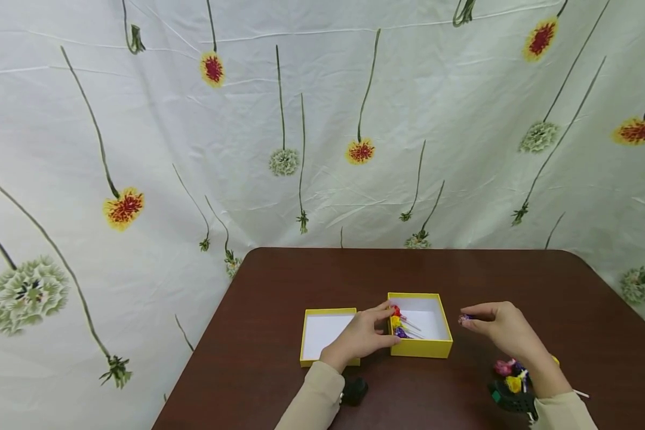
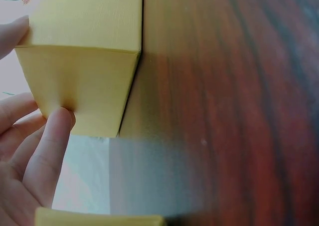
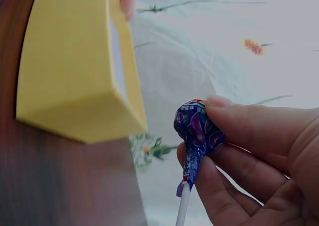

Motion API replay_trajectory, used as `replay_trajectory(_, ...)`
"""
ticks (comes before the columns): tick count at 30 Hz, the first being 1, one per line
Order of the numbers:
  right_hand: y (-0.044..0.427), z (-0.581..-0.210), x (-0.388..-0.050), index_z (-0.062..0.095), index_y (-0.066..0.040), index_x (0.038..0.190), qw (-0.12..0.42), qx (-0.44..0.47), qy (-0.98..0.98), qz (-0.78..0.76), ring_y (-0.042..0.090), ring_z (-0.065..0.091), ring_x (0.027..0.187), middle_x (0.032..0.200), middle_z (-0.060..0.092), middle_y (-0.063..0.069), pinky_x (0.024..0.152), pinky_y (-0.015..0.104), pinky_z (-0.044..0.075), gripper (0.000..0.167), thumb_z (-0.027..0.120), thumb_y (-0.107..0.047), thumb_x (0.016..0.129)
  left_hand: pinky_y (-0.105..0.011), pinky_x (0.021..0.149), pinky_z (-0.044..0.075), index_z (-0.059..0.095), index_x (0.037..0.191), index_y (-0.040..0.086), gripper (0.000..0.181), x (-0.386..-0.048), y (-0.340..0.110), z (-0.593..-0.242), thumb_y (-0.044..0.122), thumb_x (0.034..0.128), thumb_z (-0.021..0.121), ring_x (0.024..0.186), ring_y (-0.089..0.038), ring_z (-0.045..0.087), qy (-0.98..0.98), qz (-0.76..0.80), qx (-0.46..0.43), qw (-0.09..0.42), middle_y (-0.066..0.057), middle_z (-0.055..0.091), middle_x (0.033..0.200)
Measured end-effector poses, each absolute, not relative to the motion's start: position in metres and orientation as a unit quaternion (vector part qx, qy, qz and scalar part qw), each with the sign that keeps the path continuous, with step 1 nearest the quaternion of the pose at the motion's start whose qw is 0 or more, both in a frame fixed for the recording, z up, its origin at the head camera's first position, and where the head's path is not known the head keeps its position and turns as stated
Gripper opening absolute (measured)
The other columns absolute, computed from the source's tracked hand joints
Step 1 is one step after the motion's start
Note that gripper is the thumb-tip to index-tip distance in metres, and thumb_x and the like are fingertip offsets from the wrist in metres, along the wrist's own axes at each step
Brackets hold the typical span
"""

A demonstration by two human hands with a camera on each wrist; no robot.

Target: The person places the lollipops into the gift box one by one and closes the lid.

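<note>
A yellow box (image 1: 420, 348) with a white inside holds red, yellow and purple wrapped lollipops (image 1: 397, 321) along its left side, sticks pointing right. My left hand (image 1: 361, 334) grips the box at its left wall, thumb at the near corner and fingers toward the far one; one fingertip (image 2: 61, 117) presses the outer side. To the right of the box, my right hand (image 1: 507, 328) pinches a purple-blue wrapped lollipop (image 3: 195, 127) between thumb and fingers, apart from the box. Its white stick (image 3: 183, 206) points downward in the right wrist view.
A yellow-edged lid (image 1: 325, 334), white inside, lies left of the box, partly behind my left hand. More lollipops (image 1: 513, 383) in pink, yellow and blue lie beneath my right wrist on the brown table (image 1: 322, 269). A flowered cloth (image 1: 247, 119) hangs behind.
</note>
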State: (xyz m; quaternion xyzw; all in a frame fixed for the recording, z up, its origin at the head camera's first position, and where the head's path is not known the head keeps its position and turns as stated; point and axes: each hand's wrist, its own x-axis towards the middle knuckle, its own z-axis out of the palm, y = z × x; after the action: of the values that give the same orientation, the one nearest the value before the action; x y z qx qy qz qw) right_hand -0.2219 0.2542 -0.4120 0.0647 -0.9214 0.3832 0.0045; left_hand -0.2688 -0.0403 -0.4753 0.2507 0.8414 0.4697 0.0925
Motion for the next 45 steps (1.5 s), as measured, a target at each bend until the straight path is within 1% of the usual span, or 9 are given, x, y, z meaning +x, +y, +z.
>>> replay_trajectory(4,0.242,-0.406,-0.222,0.074,0.0,0.116,0.006,0.084,-0.915,0.395,0.026,0.071,0.097,0.11,0.075,0.016,0.075,0.031,0.062,0.031,0.073,-0.018,0.091,-0.028,0.094,0.057,0.05,0.148,0.009,0.068,-0.269,-0.04,-0.476,0.025,0.088,0.078,0.141,-0.028,0.048,0.841,0.471,0.251,0.094,-0.001,0.036,0.162)
replay_trajectory(7,0.233,-0.403,-0.224,0.075,-0.002,0.116,0.001,0.092,-0.912,0.399,0.026,0.069,0.1,0.113,0.074,0.016,0.076,0.031,0.06,0.031,0.074,-0.021,0.091,-0.028,0.094,0.057,0.05,0.148,0.009,0.068,-0.269,-0.04,-0.475,0.025,0.0879,0.079,0.14,-0.028,0.048,0.841,0.471,0.25,0.093,-0.001,0.036,0.162)
replay_trajectory(11,0.222,-0.403,-0.23,0.076,-0.003,0.113,0.001,0.105,-0.91,0.402,0.026,0.067,0.101,0.11,0.075,0.014,0.076,0.031,0.059,0.031,0.076,-0.022,0.089,-0.029,0.094,0.057,0.05,0.148,0.008,0.068,-0.269,-0.04,-0.475,0.024,0.088,0.078,0.14,-0.028,0.048,0.84,0.472,0.25,0.094,-0.001,0.036,0.162)
replay_trajectory(14,0.213,-0.405,-0.235,0.076,-0.002,0.111,-0.004,0.118,-0.902,0.415,0.024,0.067,0.098,0.105,0.076,0.012,0.074,0.029,0.059,0.028,0.076,-0.019,0.089,-0.029,0.095,0.057,0.05,0.148,0.008,0.068,-0.269,-0.04,-0.474,0.025,0.0884,0.078,0.141,-0.028,0.048,0.84,0.471,0.251,0.095,-0.002,0.036,0.162)
replay_trajectory(20,0.194,-0.411,-0.247,0.074,0.003,0.112,-0.036,0.152,-0.872,0.464,0.018,0.066,0.089,0.106,0.074,0.014,0.072,0.021,0.058,0.027,0.074,-0.013,0.09,-0.03,0.094,0.057,0.049,0.148,0.008,0.067,-0.27,-0.041,-0.475,0.024,0.0891,0.077,0.141,-0.028,0.048,0.839,0.472,0.253,0.094,-0.002,0.035,0.163)
replay_trajectory(24,0.186,-0.418,-0.254,0.073,0.005,0.108,-0.042,0.178,-0.857,0.481,0.019,0.065,0.085,0.101,0.073,0.015,0.072,0.02,0.058,0.023,0.074,-0.009,0.089,-0.029,0.094,0.058,0.049,0.148,0.007,0.067,-0.27,-0.041,-0.476,0.025,0.0894,0.077,0.138,-0.027,0.051,0.838,0.472,0.259,0.091,-0.001,0.036,0.162)
replay_trajectory(30,0.175,-0.43,-0.265,0.074,0.002,0.101,-0.063,0.194,-0.856,0.475,0.017,0.065,0.08,0.095,0.074,0.011,0.072,0.022,0.06,0.016,0.076,-0.006,0.087,-0.028,0.093,0.058,0.05,0.148,0.007,0.067,-0.269,-0.042,-0.476,0.026,0.0894,0.077,0.135,-0.025,0.054,0.838,0.471,0.262,0.087,-0.002,0.036,0.162)
replay_trajectory(36,0.166,-0.444,-0.27,0.074,0.002,0.095,-0.089,0.196,-0.853,0.475,0.016,0.065,0.08,0.091,0.074,0.011,0.069,0.025,0.059,0.01,0.075,-0.003,0.086,-0.026,0.092,0.058,0.05,0.147,0.007,0.066,-0.267,-0.043,-0.473,0.027,0.0898,0.077,0.133,-0.026,0.056,0.839,0.467,0.266,0.083,-0.003,0.037,0.162)
replay_trajectory(45,0.155,-0.455,-0.272,0.076,-0.001,0.086,-0.065,0.183,-0.874,0.446,0.012,0.061,0.07,0.083,0.075,0.006,0.059,0.021,0.054,0.005,0.077,0.001,0.082,-0.025,0.092,0.058,0.05,0.147,0.005,0.066,-0.267,-0.043,-0.473,0.025,0.0901,0.076,0.137,-0.027,0.051,0.835,0.467,0.278,0.081,-0.004,0.037,0.162)
